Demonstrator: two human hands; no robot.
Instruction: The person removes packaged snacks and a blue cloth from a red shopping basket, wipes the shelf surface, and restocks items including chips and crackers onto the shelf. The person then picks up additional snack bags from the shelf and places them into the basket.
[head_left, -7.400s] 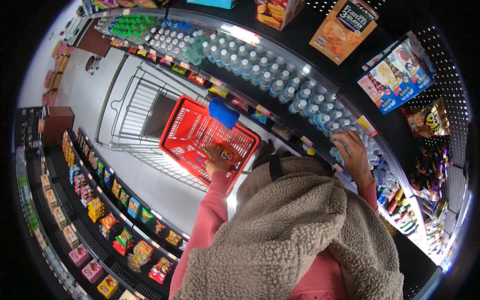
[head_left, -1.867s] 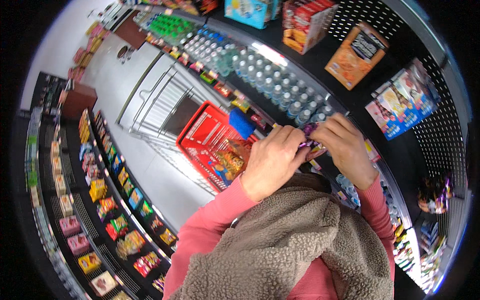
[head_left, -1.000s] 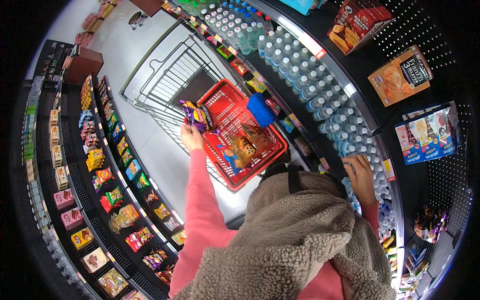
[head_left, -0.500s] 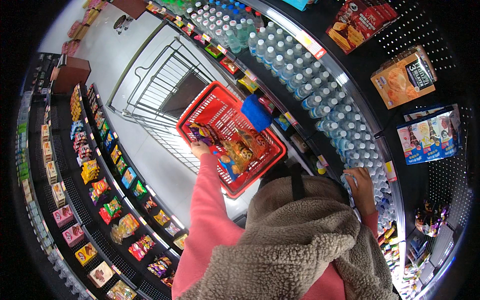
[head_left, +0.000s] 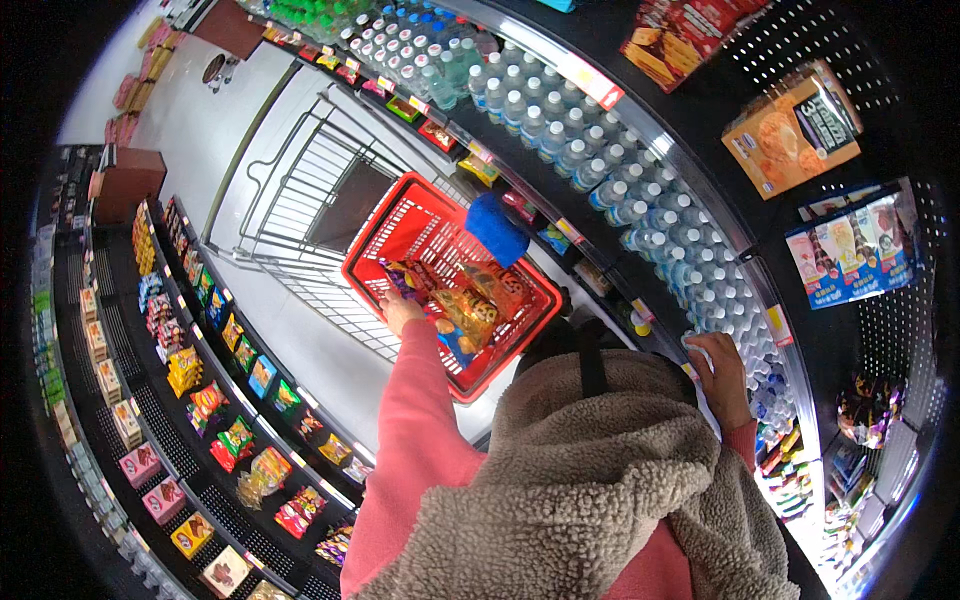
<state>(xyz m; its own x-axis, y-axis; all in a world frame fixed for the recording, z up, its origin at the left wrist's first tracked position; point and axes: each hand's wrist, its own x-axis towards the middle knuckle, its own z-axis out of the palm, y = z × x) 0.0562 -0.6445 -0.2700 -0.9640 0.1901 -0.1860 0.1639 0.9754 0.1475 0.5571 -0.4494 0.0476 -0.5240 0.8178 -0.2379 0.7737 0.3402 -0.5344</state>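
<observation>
**Inspector:** You stand in a narrow shop aisle on a pale, glossy floor [head_left: 300,350]. A wire trolley [head_left: 330,190] is parked ahead of you, and the red basket [head_left: 395,235] sits just beside its near end.

**Operator:** And my hands?

**Inspector:** Your left hand [head_left: 400,310] is at the basket's near-left rim, fingers curled down over a purple snack packet [head_left: 400,280] that lies just inside. Whether you grip that packet or merely rest on it, I cannot tell. Your right hand [head_left: 722,365] is well apart from it, on the water bottles [head_left: 680,250] of the right-hand shelf, fingers bent over a bottle top; a firm hold cannot be confirmed.

**Operator:** What is in the basket?

**Inspector:** Several snack packets [head_left: 470,305] in orange and yellow lie in the middle. A blue roll-shaped item [head_left: 497,230] rests at the far-right rim.

**Operator:** The surroundings?

**Inspector:** On your right, dark curved shelving carries rows of clear bottles, with green bottles [head_left: 310,15] at the far end and price tags [head_left: 590,80] along the edges. Above them an orange box [head_left: 795,130] and a blue box [head_left: 850,250] stand against perforated black backing. On your left, a low dark rack [head_left: 200,400] holds small bright packets in rows. A brown stand [head_left: 125,180] sits at the far left.
</observation>
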